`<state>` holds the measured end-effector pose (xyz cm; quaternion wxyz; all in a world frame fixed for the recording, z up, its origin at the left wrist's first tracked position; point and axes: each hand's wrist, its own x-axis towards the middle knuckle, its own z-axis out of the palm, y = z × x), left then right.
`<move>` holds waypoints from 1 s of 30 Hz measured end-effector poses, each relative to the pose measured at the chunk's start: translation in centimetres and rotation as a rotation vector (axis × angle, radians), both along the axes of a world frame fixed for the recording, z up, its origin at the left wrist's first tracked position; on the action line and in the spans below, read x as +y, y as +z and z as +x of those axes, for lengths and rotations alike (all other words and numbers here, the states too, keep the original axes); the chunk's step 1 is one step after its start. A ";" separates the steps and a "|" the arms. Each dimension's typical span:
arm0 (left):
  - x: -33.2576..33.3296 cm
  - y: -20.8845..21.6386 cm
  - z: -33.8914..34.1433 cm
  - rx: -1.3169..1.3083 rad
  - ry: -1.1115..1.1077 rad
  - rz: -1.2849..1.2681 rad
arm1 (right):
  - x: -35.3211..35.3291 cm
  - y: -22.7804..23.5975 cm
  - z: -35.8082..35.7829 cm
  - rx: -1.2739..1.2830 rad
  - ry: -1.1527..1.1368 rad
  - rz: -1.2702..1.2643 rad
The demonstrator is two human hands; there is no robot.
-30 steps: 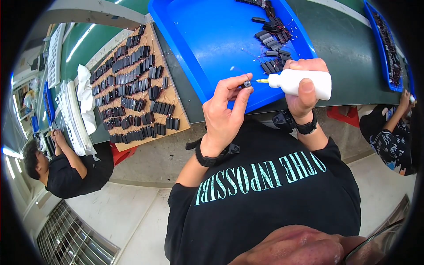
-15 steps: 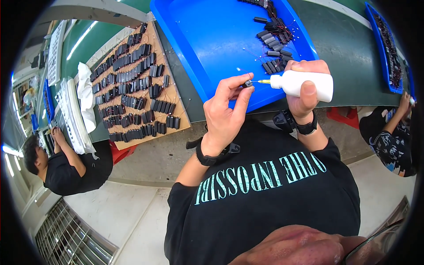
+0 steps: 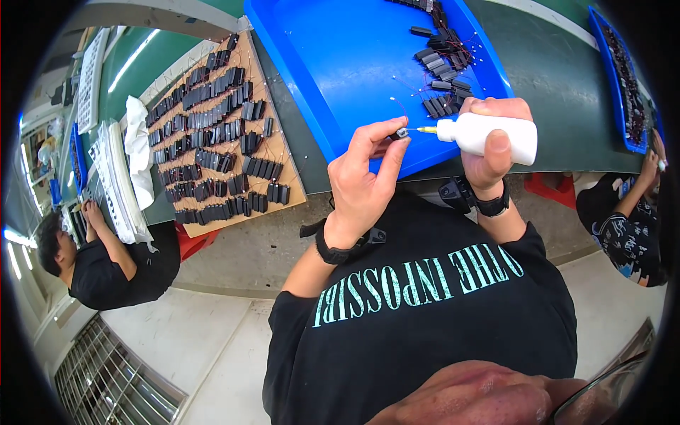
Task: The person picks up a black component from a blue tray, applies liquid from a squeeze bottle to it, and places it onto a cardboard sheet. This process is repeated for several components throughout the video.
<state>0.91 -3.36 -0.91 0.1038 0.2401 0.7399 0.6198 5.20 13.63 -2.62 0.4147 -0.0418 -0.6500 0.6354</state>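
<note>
Between thumb and forefinger, my left hand pinches a small black block-shaped part with a thin wire. My right hand is wrapped round a white squeeze bottle, tilted on its side. The bottle's yellowish needle tip points left, its fine end at or very near the held part; contact is too small to tell. Both hands are over the near edge of a blue tray. Inside the tray, along its right side, lie several similar black parts with wires.
Left of the tray, a brown board carries rows of black wired parts. White sheets lie farther left. Another blue tray stands at far right on the green table. One person sits at left, another at right.
The held part has turned slightly, with a pale end now showing at the needle tip. Its wire has shifted upward. Both hands keep nearly the same place and grip.
</note>
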 end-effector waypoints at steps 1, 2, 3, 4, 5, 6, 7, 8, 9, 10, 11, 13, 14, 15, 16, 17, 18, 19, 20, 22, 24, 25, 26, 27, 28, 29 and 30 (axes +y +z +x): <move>-0.1 0.1 0.1 -0.006 0.029 -0.002 | -0.1 -0.1 -0.1 0.002 0.016 -0.006; -0.3 0.2 0.1 -0.011 0.062 -0.007 | -0.2 -0.2 -0.2 0.041 -0.028 -0.074; 0.0 0.3 0.2 -0.007 0.087 -0.017 | -0.2 -0.3 -0.3 0.078 -0.068 -0.147; 0.0 0.5 0.1 0.058 0.100 0.003 | -0.2 -0.4 -0.7 0.107 -0.113 -0.207; -0.2 0.7 0.1 0.122 0.113 0.014 | -0.1 -0.4 -0.8 0.129 -0.157 -0.275; -0.9 0.7 0.1 0.187 0.122 0.021 | -0.1 -0.2 -0.7 0.104 -0.167 -0.283; -2.1 0.7 0.3 0.198 0.172 -0.014 | -0.1 0.1 -0.5 0.078 -0.175 -0.292; -3.0 0.9 0.7 0.225 0.212 -0.038 | 0.3 0.0 -0.3 0.076 -0.132 -0.315; -3.8 1.0 1.1 0.248 0.243 -0.058 | 0.8 -0.3 -0.1 0.072 -0.121 -0.301; -4.5 1.2 1.5 0.271 0.271 -0.077 | 1.1 -0.5 -0.1 0.068 -0.112 -0.286; -5.3 1.3 1.9 0.274 0.290 -0.092 | 1.4 -0.7 -0.1 0.066 -0.092 -0.299; -7.8 1.4 3.3 0.205 0.381 -0.293 | 1.7 -1.1 -0.2 0.032 -0.036 -0.283; -8.8 1.2 3.7 0.167 0.415 -0.386 | 1.8 -1.2 -0.1 0.015 -0.020 -0.269; -9.6 1.0 3.9 0.164 0.417 -0.389 | 1.6 -1.0 -0.2 0.012 -0.017 -0.272; -10.3 0.7 4.3 0.221 0.443 -0.466 | 1.3 -0.7 -0.4 0.001 -0.028 -0.266; -10.9 0.4 4.5 0.277 0.466 -0.541 | 0.9 -0.4 -0.5 -0.010 -0.039 -0.260; -11.2 0.2 4.7 0.333 0.488 -0.615 | 0.8 -0.3 -0.5 -0.022 -0.053 -0.252; -11.4 -0.1 4.8 0.333 0.488 -0.616 | 0.7 -0.3 -0.5 -0.022 -0.052 -0.253; -11.6 -0.3 4.6 0.368 0.503 -0.666 | 0.7 -0.4 -0.4 -0.023 -0.045 -0.248; -11.9 -0.8 4.3 0.439 0.529 -0.765 | 0.7 -0.4 -0.3 -0.023 -0.035 -0.238; -11.9 -1.1 4.1 0.461 0.544 -0.790 | 0.7 -0.5 -0.3 -0.023 -0.020 -0.226; -11.7 -1.2 4.1 0.483 0.562 -0.816 | 0.8 -0.6 -0.3 -0.022 -0.002 -0.216; -11.6 -1.3 4.0 0.505 0.580 -0.842 | 0.8 -0.7 -0.4 -0.020 0.016 -0.206; -11.6 -1.4 3.9 0.506 0.578 -0.843 | 0.8 -0.7 -0.4 -0.020 0.014 -0.208; -11.7 -1.4 3.8 0.553 0.578 -0.852 | 0.8 -0.6 -0.4 -0.015 0.017 -0.207; -11.8 -1.5 3.7 0.596 0.577 -0.853 | 0.6 -0.5 -0.4 -0.013 0.018 -0.197; -11.9 -1.6 3.7 0.639 0.576 -0.855 | 0.6 -0.3 -0.4 -0.010 0.019 -0.188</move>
